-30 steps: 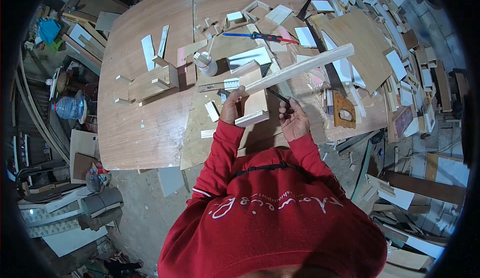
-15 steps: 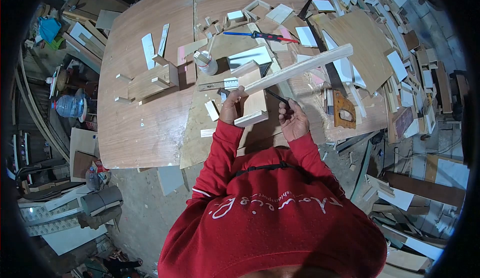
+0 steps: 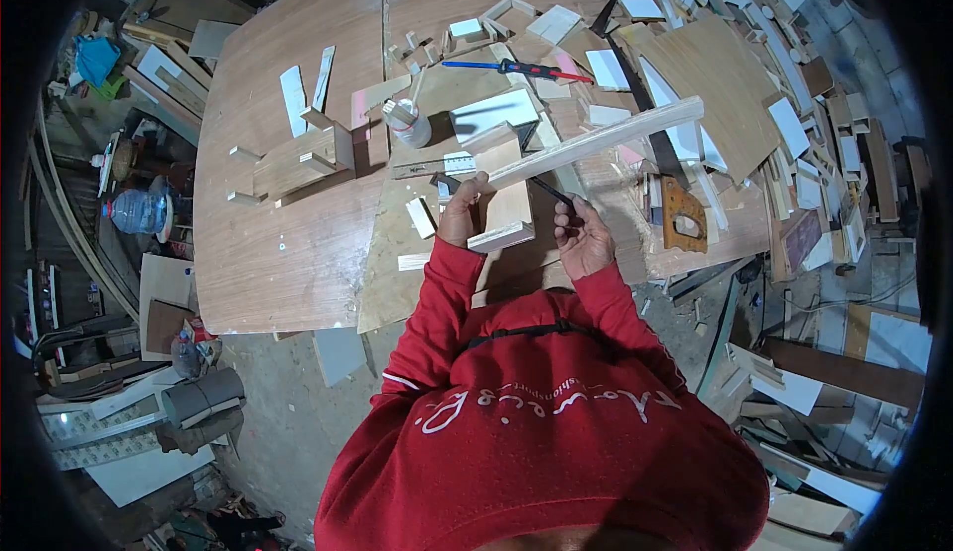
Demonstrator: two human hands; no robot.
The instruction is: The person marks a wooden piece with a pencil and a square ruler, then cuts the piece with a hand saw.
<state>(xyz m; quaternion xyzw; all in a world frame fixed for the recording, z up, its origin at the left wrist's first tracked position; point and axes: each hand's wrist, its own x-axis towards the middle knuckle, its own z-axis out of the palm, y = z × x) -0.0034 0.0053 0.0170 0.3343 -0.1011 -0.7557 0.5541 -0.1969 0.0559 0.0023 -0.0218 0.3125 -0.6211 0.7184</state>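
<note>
Toward the table's [image 3: 288, 273] left edge lies a small wooden piece with pegs [image 3: 298, 166]; two pale strips [image 3: 295, 102] lie just beyond it. Near the middle stands a jar [image 3: 412, 132] holding short sticks. Between the jar and the near edge lies a metal ruler [image 3: 422, 169], close to the left hand. The left hand [image 3: 460, 213] grips the channel-shaped wooden piece [image 3: 508, 211] and the long wooden bar [image 3: 606, 140] that crosses it, thumb on top, above the middle of the near edge. The bar slants toward the far right corner. The right hand [image 3: 586, 238] pinches a slim black tool [image 3: 550, 191], its tip at the channel-shaped wooden piece, just under the bar. Near the right end of the near edge lies a saw [image 3: 683, 215] with a wooden handle.
</note>
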